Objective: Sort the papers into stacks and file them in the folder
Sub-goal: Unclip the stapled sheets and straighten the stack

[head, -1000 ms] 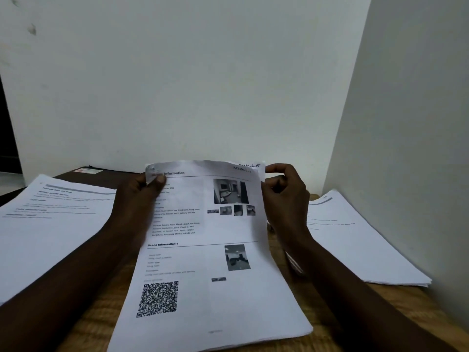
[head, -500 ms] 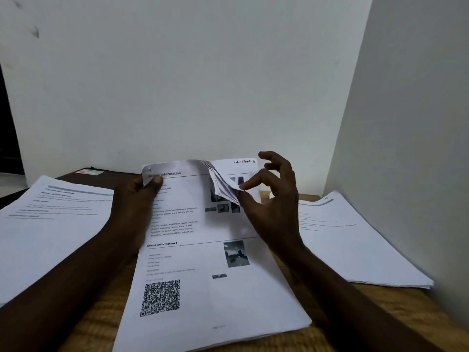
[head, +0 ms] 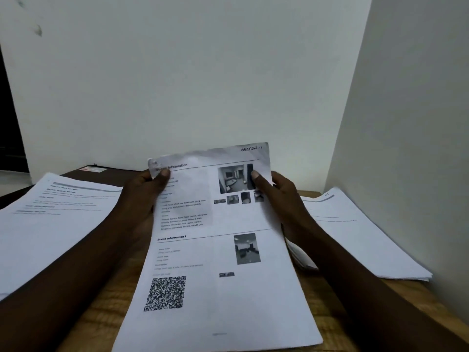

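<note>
A bundle of printed papers (head: 218, 295) is held in front of me, its lower end resting toward the table. The top sheet shows photos, a QR code and the handwritten note "Section-1" at its upper right corner. My left hand (head: 144, 196) grips the upper left corner, thumb on the front. My right hand (head: 279, 199) holds the upper right edge, thumb pressed on the photo. A second stack of papers (head: 58, 214) lies at the left and a third stack (head: 355, 235) at the right.
The wooden table (head: 327, 301) stands in a corner: a white wall behind and another white wall (head: 416, 148) close on the right. A dark flat item (head: 101, 172) with a small label lies at the back left, partly under the left stack.
My right hand flipped through the top right corners of the sheets, then settled back on the right edge. The sheet now on top reads "Section-1". The left hand stayed in place.
</note>
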The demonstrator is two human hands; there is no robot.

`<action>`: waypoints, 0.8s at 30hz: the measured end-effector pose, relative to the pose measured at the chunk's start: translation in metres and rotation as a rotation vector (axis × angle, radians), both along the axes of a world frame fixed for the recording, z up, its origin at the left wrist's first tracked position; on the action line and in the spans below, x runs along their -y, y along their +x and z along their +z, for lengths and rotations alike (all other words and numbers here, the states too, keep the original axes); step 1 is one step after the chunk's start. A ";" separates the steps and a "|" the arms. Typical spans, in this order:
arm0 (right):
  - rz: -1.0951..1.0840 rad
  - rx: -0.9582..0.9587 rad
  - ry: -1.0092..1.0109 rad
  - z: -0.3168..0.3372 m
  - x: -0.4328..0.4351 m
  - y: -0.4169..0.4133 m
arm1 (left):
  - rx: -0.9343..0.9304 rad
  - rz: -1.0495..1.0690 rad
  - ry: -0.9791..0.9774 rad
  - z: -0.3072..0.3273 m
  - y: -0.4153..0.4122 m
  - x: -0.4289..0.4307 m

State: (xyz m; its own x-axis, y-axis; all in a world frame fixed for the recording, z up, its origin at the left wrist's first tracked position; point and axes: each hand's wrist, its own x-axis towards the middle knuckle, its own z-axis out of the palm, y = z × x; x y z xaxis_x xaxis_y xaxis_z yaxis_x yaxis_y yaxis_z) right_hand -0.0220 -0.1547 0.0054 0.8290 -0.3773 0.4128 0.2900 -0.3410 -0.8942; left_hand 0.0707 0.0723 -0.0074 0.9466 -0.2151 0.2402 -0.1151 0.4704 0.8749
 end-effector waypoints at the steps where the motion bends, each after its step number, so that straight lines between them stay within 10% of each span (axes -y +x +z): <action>1: 0.059 -0.018 0.055 0.002 -0.002 -0.002 | 0.016 -0.040 0.000 0.003 -0.001 -0.001; 8: 0.113 0.027 0.130 0.024 -0.007 -0.020 | 0.071 -0.266 0.116 0.037 -0.021 -0.015; 18: 0.131 0.567 -0.219 0.111 -0.049 -0.053 | 0.593 0.186 0.146 0.132 -0.082 -0.009; 24: 0.110 0.429 -0.175 0.096 -0.052 -0.059 | 0.518 0.207 0.156 0.112 -0.081 -0.003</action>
State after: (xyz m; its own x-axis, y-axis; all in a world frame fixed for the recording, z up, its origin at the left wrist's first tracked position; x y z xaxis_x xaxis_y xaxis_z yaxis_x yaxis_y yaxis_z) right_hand -0.0809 -0.1031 0.1016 0.6008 -0.1912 0.7762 0.6634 -0.4225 -0.6176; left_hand -0.0101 0.0756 0.1047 0.7398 -0.1078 0.6642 -0.6231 0.2627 0.7367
